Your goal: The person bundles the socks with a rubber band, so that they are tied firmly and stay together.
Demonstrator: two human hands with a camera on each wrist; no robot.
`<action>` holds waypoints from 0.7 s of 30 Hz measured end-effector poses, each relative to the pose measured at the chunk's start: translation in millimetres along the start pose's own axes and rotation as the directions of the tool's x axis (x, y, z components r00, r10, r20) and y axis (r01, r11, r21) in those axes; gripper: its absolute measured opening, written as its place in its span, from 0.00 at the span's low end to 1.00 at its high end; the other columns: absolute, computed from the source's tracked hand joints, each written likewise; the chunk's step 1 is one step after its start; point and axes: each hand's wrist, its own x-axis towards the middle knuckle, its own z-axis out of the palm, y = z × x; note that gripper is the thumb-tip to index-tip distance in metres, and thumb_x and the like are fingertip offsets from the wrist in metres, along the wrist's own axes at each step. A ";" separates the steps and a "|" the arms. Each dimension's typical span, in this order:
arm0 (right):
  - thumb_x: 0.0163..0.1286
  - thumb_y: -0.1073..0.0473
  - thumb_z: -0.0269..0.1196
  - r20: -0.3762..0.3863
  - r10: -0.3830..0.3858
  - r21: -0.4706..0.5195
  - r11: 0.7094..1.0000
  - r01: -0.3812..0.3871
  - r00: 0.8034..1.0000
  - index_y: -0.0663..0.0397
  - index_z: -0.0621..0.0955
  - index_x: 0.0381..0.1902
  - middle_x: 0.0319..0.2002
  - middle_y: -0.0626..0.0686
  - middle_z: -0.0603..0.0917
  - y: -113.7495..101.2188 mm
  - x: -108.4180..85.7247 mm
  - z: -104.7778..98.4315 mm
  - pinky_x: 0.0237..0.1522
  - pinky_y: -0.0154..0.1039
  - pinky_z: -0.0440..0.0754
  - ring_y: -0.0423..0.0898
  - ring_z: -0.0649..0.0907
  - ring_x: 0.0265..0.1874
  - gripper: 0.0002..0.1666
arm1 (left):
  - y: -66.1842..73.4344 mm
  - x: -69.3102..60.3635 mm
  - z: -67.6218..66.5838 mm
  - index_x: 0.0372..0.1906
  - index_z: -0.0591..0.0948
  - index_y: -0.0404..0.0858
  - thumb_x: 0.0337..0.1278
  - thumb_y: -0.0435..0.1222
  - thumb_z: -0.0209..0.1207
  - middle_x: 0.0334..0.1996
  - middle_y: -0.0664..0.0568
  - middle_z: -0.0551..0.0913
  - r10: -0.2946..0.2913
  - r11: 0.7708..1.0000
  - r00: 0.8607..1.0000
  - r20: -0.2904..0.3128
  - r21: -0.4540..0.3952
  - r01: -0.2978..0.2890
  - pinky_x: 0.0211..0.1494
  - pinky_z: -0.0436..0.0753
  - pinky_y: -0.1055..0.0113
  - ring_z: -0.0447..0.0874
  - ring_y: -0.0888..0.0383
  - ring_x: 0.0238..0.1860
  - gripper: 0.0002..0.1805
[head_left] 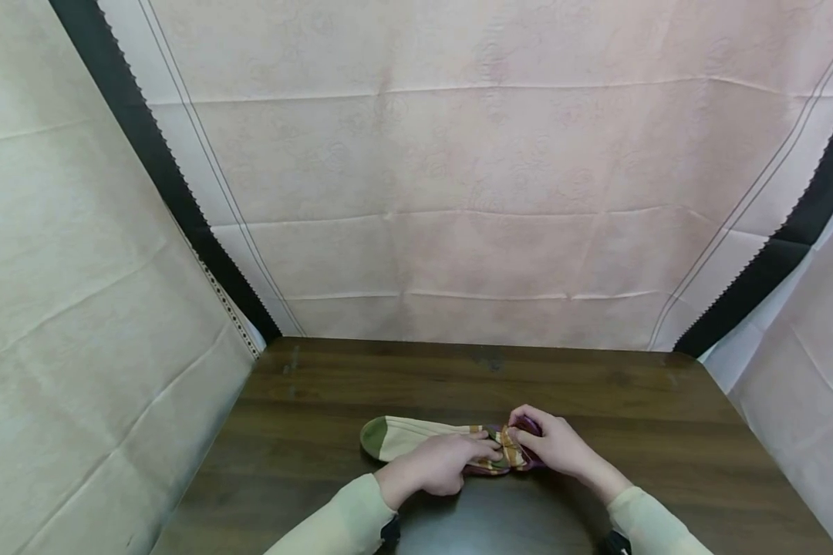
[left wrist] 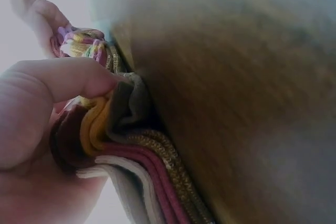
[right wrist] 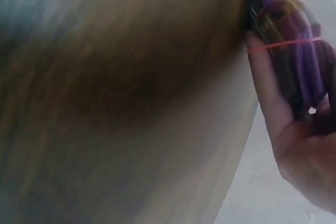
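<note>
A bundle of several layered striped socks (head_left: pixel 416 434) lies across the wooden table, its cream and green toe end to the left. My left hand (head_left: pixel 443 462) grips the middle of the bundle; in the left wrist view its thumb (left wrist: pixel 86 77) presses against the folded layers. At the right end, my right hand (head_left: pixel 554 445) holds the bunched purple part of the socks (right wrist: pixel 302 77) between thumb and fingers. A thin red rubber band (right wrist: pixel 294 42) stretches across that part and reaches a fingertip of the right hand in the right wrist view.
The dark brown wooden table (head_left: pixel 389 374) ends at a back edge against a pale cloth wall (head_left: pixel 493 193). Further cloth walls stand on the left (head_left: pixel 97 308) and right (head_left: pixel 812 339), with black strips along the corners.
</note>
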 end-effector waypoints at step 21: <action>0.62 0.61 0.81 -0.050 0.246 0.490 0.851 -0.191 0.968 0.69 0.71 0.60 0.46 0.59 0.84 3.4 -12.7 24.2 0.37 0.44 0.88 0.51 0.87 0.37 0.38 | -2.5 -0.3 -0.7 0.71 0.81 0.55 0.51 0.19 0.67 0.76 0.61 0.73 0.032 0.999 0.999 -0.007 0.001 -0.032 0.42 0.76 0.74 0.69 0.61 0.76 0.42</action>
